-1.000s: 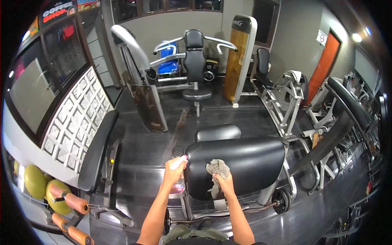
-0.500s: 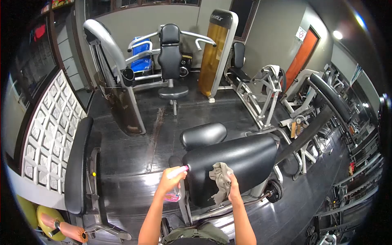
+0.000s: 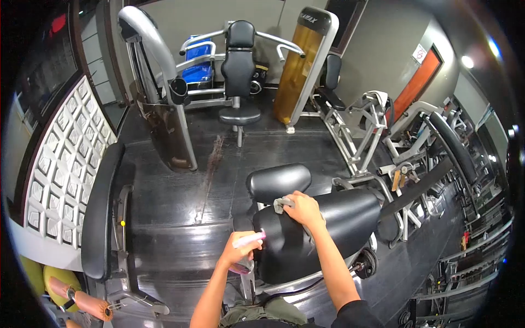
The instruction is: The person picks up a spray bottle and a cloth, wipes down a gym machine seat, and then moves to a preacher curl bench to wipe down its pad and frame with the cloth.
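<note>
A spray bottle (image 3: 249, 239) is gripped in the left hand (image 3: 235, 252), with the fingers wrapped around its neck; the body is largely hidden. The pink nozzle (image 3: 262, 235) is directed toward the large black pad (image 3: 347, 227) and is positioned at its left edge. A grey cloth (image 3: 279, 206) is held bunched in the right hand (image 3: 305, 210), at the far left corner of the large pad. Whether the cloth is pressed against the surface cannot be determined. A smaller black pad (image 3: 279, 180) is located just beyond the cloth. A weight plate (image 3: 370, 262) is seen near the large pad's right end. A padded bench (image 3: 101, 218) is placed well apart, at left.
</note>
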A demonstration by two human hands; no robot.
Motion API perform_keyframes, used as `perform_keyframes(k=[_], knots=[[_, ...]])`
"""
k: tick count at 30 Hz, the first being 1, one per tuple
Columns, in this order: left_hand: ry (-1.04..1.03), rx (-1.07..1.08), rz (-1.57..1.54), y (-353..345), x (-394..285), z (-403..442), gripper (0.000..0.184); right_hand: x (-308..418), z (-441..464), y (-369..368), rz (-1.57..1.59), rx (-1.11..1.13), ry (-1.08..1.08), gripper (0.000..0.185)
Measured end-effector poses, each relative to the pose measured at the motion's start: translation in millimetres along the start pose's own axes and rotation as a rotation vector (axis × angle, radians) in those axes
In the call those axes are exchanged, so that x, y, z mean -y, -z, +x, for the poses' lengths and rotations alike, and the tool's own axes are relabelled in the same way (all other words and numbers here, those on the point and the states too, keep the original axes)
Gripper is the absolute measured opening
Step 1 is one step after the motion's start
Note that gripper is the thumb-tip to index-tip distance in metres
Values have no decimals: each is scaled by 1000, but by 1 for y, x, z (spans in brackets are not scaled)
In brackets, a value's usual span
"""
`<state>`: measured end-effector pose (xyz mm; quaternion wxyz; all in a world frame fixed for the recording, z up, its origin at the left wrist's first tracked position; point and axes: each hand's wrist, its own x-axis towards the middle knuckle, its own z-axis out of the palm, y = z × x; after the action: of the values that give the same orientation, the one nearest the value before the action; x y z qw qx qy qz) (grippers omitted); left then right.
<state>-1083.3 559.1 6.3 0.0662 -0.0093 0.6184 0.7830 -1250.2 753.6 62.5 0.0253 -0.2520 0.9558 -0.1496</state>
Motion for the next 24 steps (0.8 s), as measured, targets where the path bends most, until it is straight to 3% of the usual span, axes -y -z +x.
perform_keyframes(k=[5, 9, 12, 16, 19, 22, 24], knots=[[114, 31, -98, 9, -2, -1, 18, 5, 28, -23, 63, 135, 211, 25], [119, 55, -156, 12, -4, -4, 18, 6, 9, -1, 355, 266, 413, 24], [116, 60, -173, 14, -3, -5, 19, -1, -5, 17, 374, 277, 506, 29], [119, 64, -199, 14, -4, -5, 18, -7, 16, 9, 354, 325, 392, 27], [109, 65, -220, 14, -2, -6, 19, 13, 39, -16, 128, 252, 278, 29], [86, 61, -202, 14, 3, -6, 19, 33, 42, -32, 143, 304, 316, 31], [82, 53, -201, 14, 4, -6, 19, 39, 30, -27, 240, 362, 464, 31]])
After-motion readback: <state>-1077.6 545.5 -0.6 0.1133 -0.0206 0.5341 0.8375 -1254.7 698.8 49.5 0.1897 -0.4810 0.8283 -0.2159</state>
